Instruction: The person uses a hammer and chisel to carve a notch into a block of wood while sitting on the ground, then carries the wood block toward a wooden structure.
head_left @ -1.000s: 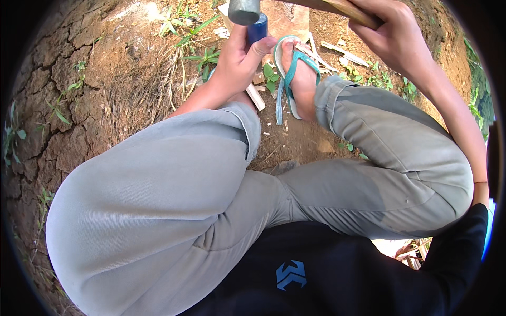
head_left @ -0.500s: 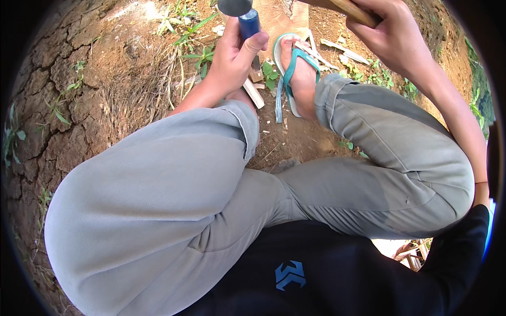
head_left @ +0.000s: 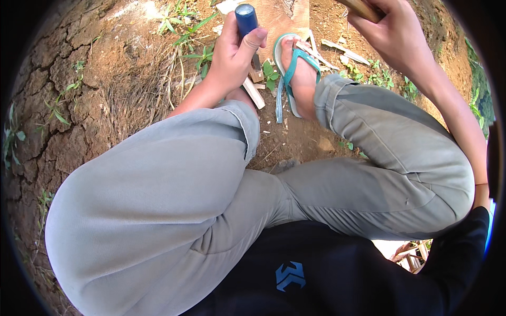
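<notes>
My left hand [head_left: 229, 62] is wrapped round the blue handle of a chisel [head_left: 246, 20], thumb pressed along its side. Part of the metal blade shows below the fist, near a small wood block; its tip is hard to make out. At the top right, my right hand [head_left: 392, 39] grips the wooden handle of a hammer [head_left: 363, 9], whose head lies outside the picture. Between the hands a flat wooden board [head_left: 287, 22] runs up past the top edge.
My foot in a teal flip-flop [head_left: 300, 60] rests beside the board. Wood offcuts [head_left: 345, 52] and a pale strip [head_left: 253, 93] lie on the dirt. Green weeds [head_left: 197, 58] and dry grass [head_left: 142, 89] grow at the left, by cracked earth [head_left: 50, 63].
The hammer head, which was over the chisel's handle end, has lifted away out of view. My right hand has risen slightly; my left hand keeps its hold on the chisel.
</notes>
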### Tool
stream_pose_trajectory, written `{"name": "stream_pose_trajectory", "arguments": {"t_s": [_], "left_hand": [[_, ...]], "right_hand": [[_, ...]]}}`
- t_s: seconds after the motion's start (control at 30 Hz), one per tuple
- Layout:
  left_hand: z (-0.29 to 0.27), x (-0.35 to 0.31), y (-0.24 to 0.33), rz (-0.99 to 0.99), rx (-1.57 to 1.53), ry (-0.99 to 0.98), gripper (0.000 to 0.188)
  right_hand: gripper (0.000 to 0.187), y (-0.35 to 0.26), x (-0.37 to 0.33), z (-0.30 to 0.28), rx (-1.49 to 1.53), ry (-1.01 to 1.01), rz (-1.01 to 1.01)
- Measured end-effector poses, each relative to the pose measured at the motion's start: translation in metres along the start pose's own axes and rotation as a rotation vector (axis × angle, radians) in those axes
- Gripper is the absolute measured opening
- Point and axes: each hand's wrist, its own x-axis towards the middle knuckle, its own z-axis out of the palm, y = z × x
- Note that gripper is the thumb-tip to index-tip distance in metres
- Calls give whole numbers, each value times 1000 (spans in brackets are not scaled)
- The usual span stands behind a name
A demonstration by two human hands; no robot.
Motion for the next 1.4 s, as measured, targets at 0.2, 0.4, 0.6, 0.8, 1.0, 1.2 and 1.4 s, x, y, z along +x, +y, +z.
{"name": "stream_pose_trajectory", "arguments": {"t_s": [0.2,0.4,0.6,0.8,1.0,1.2,1.4], "left_hand": [[-2,-6,-1,-42,6,40,28],[-5,-5,-4,-45,135,38,28],[-7,-3,-2,-110,252,15,23],[-7,-5,-6,-93,261,131,30],[-3,6,-8,-53,236,128,28],[-3,-1,-1,-136,242,91,19],[-1,-4,-13,-83,310,149,33]], "right_hand": [[53,2,5,7,-40,2,-50],[53,1,1,7,-66,1,-126],[56,8,2,12,-166,-92,24],[57,17,1,20,-50,97,-38],[55,4,2,3,17,94,-62],[52,-2,9,7,-7,146,-60],[53,-3,7,7,-107,52,-73]]}}
